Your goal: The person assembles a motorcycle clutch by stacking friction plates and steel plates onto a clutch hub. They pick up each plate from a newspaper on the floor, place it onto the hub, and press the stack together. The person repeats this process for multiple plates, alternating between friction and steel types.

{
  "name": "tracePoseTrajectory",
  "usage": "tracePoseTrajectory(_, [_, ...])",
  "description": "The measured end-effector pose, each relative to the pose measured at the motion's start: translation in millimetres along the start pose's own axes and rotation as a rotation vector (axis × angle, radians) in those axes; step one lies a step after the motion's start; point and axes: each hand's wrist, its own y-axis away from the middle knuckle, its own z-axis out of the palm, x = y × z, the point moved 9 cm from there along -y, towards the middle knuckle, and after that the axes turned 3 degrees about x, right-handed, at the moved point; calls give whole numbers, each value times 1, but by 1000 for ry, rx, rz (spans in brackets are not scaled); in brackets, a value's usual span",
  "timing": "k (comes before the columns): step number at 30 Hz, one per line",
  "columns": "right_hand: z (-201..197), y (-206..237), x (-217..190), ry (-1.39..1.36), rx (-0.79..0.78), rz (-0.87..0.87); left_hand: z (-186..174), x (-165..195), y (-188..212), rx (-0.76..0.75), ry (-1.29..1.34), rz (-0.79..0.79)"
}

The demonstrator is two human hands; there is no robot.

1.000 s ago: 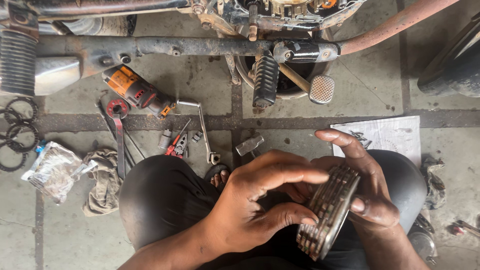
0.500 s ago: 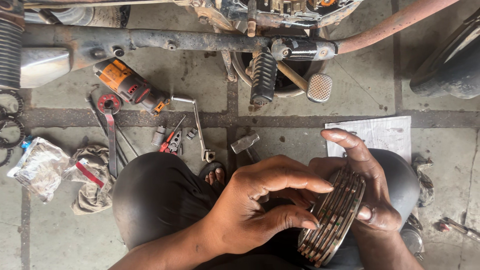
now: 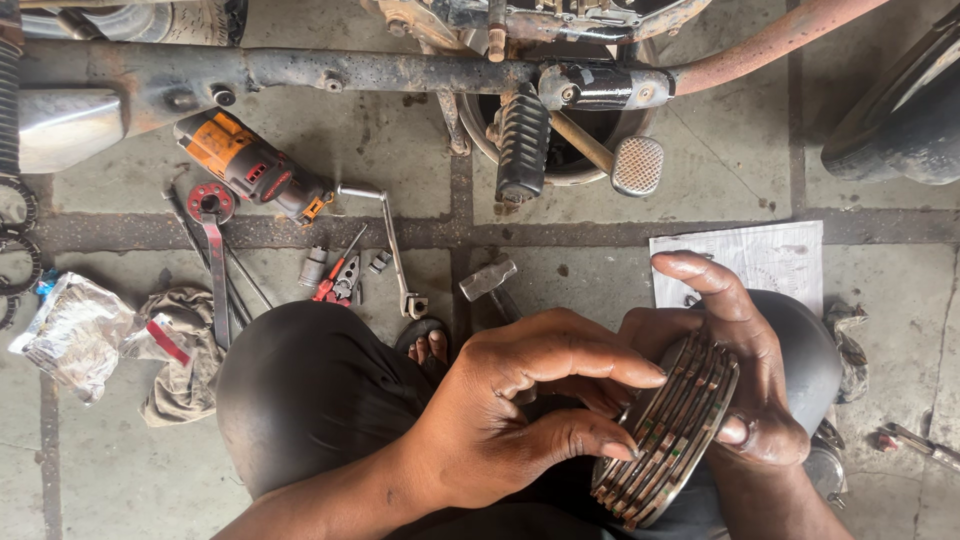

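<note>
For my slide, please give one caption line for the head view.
Both hands, left hand and right hand, grip a stack of ring-shaped plates over the knees, tools lying on the stone floor.

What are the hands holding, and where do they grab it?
A stack of round plates. The right hand clamps it across the rim and far face; the left hand touches the near face with its fingers.

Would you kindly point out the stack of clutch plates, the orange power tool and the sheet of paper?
stack of clutch plates [image 3: 668, 440], head view, on the ribbed edge of the stack.
orange power tool [image 3: 232, 155], head view, on its orange body.
sheet of paper [image 3: 765, 262], head view, on its bare middle.
</note>
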Motion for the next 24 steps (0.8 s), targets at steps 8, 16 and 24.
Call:
tracePoseTrajectory(8, [-2, 1, -1, 10, 21, 8, 1, -4, -1, 5, 54, -36])
tracePoseTrajectory(16, [-9, 5, -3, 42, 5, -12, 1, -2, 0, 13, -58, 19])
tracePoseTrajectory(24, [28, -2, -52, 726, -90, -606, -2, 10, -5, 23, -376, 87])
